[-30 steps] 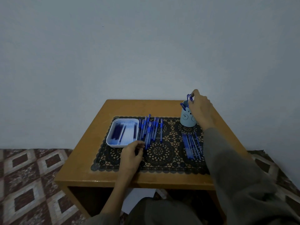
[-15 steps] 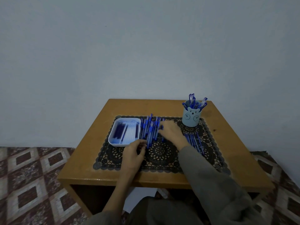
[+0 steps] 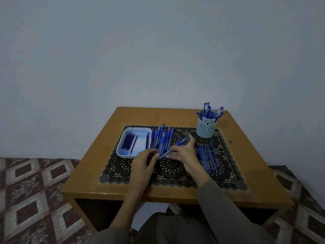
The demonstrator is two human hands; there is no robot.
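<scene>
A pile of blue pens (image 3: 161, 138) lies on the black lace mat (image 3: 226, 175), just right of a white tray (image 3: 123, 147) that holds refills. My right hand (image 3: 184, 153) holds one blue pen (image 3: 181, 143) slanted above the mat. My left hand (image 3: 143, 163) meets that pen's lower end with its fingertips. A pale blue bear cup (image 3: 206, 127) with several pens in it stands at the back right. A row of pens (image 3: 208, 157) lies to the right of my right hand.
The mat lies on a small wooden table (image 3: 255, 155) that stands against a plain wall. A patterned floor (image 3: 31, 199) shows on both sides. My knees are under the table's front edge.
My right hand left the bear cup, reached the pile and now holds one pen lifted off it. My left hand stayed near the pile's lower end and now touches that pen.
</scene>
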